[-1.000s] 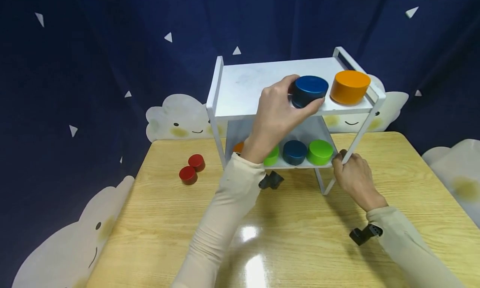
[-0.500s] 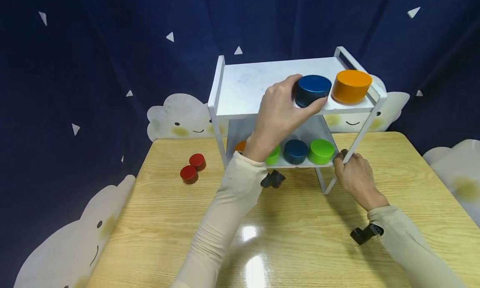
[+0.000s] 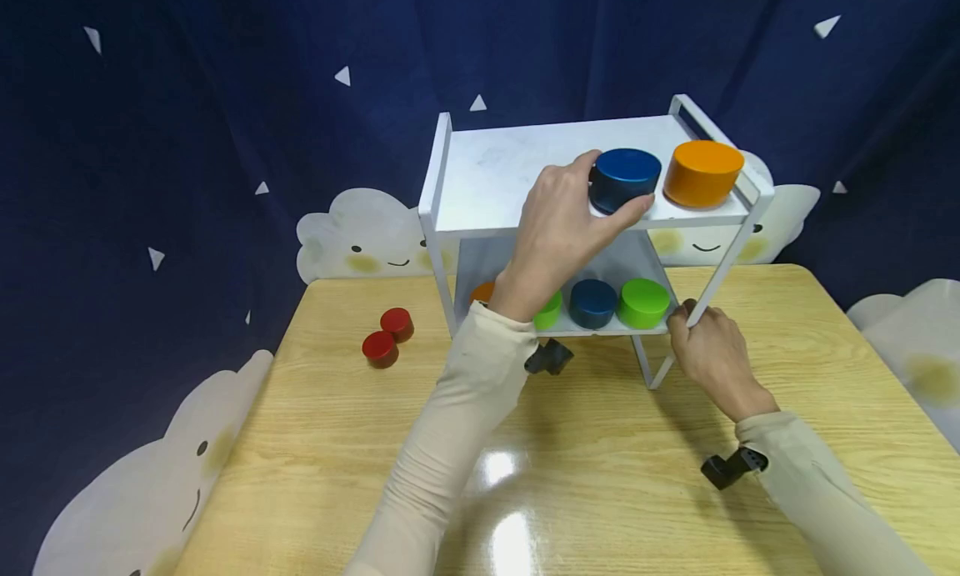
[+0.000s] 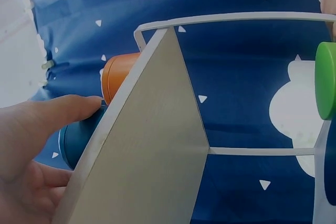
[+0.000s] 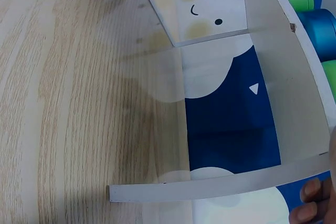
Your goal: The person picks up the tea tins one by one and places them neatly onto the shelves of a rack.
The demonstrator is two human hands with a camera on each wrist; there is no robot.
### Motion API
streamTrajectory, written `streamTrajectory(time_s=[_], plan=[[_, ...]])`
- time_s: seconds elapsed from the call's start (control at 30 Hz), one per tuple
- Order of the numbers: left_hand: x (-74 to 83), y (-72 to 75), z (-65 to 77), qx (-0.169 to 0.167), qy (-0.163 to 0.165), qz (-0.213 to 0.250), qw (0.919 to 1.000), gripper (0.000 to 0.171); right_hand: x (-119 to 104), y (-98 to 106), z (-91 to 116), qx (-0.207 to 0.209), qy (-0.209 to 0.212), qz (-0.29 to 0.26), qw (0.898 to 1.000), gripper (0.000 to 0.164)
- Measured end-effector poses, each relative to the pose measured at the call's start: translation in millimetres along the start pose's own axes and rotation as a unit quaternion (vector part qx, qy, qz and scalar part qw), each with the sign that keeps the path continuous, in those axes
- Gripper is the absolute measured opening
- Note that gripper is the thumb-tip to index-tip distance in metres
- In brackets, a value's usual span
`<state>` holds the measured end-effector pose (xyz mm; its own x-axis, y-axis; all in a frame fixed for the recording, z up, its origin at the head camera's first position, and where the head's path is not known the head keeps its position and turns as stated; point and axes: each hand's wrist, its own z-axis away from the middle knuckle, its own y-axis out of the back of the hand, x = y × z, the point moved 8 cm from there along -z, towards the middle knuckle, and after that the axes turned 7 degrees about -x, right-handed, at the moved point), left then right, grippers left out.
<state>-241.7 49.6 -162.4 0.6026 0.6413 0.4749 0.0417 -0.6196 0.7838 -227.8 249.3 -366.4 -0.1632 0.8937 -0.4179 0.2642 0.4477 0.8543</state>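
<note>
- The left hand (image 3: 558, 222) of the person holds a dark blue cylinder (image 3: 626, 180); the fingers are on its left side and the thumb bends along its front.
- This dark blue cylinder is upright, at the front part of the upper shelf (image 3: 510, 159) of the white rack (image 3: 441, 284); the pictures do not let me tell whether its bottom touches the shelf.
- Just to the right of it, an orange cylinder (image 3: 703, 174) stands on the same shelf, near the right end; a narrow gap separates the two in the head view.
- The right hand (image 3: 711, 355) grips the right front post (image 3: 723, 267) of the rack, at about the height of the lower shelf (image 3: 615, 263).
- On the lower shelf there is a row: an orange piece (image 3: 482, 293), partly hidden behind the left forearm, then a green piece (image 3: 549, 311), also partly covered, a blue piece (image 3: 592, 303) and one more green cylinder (image 3: 642, 303) at the right end.
- Two red cylinders (image 3: 380, 349) lie flat on the tabletop (image 3: 330, 459), to the left of the rack, the one touching the other.
- Behind everything hangs a dark blue curtain (image 3: 225, 84) with white triangles and smiling clouds (image 3: 352, 234).
- Both sleeves (image 3: 435, 443) are cream-coloured.
</note>
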Motion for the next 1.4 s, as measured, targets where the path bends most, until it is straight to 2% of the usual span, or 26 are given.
streamTrajectory(time_s=[0.33, 0.67, 0.93, 1.4], plan=[[-3.4, 2.8, 4.3, 0.022, 0.023, -0.007, 0.9995, 0.075, 2.8, -0.6, -1.4, -0.015, -0.021, 0.000, 1.000, 0.041], [-0.4, 4.5, 6.4, 0.044, -0.013, 0.000, 0.9989, 0.065, 3.7, -2.6, 1.7, -0.013, -0.027, -0.014, 0.999, 0.041], [-5.9, 3.5, 5.4, 0.027, 0.016, 0.005, 0.9995, 0.071, 2.5, -3.7, 0.3, -0.018, -0.020, -0.006, 1.000, 0.042], [-6.0, 5.0, 5.4, 0.022, 0.011, 0.007, 0.9997, 0.065, 2.8, -3.8, 0.2, -0.019, -0.026, -0.010, 0.999, 0.041]])
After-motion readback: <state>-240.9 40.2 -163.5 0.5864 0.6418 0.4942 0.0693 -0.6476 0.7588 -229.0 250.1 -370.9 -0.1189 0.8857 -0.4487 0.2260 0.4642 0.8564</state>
